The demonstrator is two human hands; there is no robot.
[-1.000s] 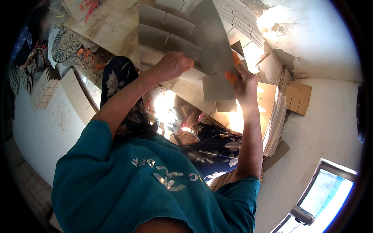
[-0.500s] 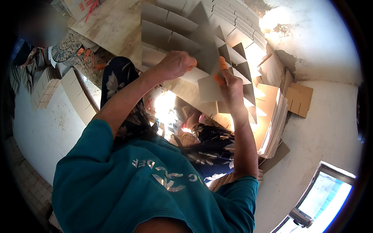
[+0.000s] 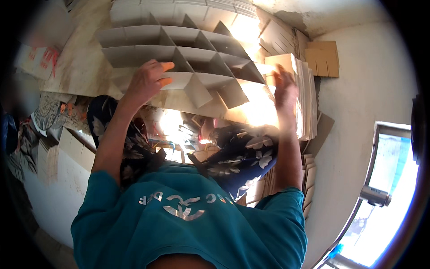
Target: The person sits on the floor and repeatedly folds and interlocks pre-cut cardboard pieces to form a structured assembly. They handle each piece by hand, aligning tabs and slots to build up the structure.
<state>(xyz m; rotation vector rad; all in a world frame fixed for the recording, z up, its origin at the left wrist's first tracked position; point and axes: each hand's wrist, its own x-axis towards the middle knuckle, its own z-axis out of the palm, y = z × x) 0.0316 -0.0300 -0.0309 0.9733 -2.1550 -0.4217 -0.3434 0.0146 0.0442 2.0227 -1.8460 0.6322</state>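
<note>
A grey cardboard divider grid (image 3: 197, 53) made of crossed, slotted strips stands on the worktable. My left hand (image 3: 148, 81) is at its near left side, beside the front strip. Orange covers sit on its thumb and index finger, which are spread apart near that strip's top edge. To the right of the grid is my right hand (image 3: 285, 89), raised beside a stack of cardboard sheets (image 3: 304, 101). Glare and blur hide its fingertips, so whether it touches the stack cannot be made out.
More slotted strips (image 3: 179, 12) lie stacked behind the grid. A brown slotted sheet (image 3: 322, 58) leans against the right wall. The wooden table (image 3: 83, 54) extends left, with a white bag with red marks (image 3: 38, 60) on it. A window (image 3: 380, 193) stands at lower right.
The cardboard piece between my hands has been let go and is now in the grid. My right hand has moved right toward the stacked sheets; the left has moved left. The view has turned.
</note>
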